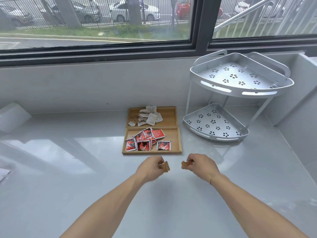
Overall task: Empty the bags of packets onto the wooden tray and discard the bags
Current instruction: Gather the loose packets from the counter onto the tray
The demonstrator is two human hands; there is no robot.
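Note:
Two wooden trays lie end to end on the white counter. The near tray (175, 145) holds several red and black packets (145, 140). The far tray (169, 115) holds several white packets (151, 116) and a small brown one at its left. Just in front of the near tray, my left hand (151, 168) pinches a few small brown packets (164, 167). My right hand (201, 166) pinches another small bunch of brown packets (185, 165). The two hands are a short way apart above the counter. No bag shows near the trays.
A silver two-tier corner rack (240, 93) stands to the right of the trays, against the wall. A white object (12, 115) sits at the far left, and a pale scrap (3, 173) lies at the left edge. A window runs behind the counter.

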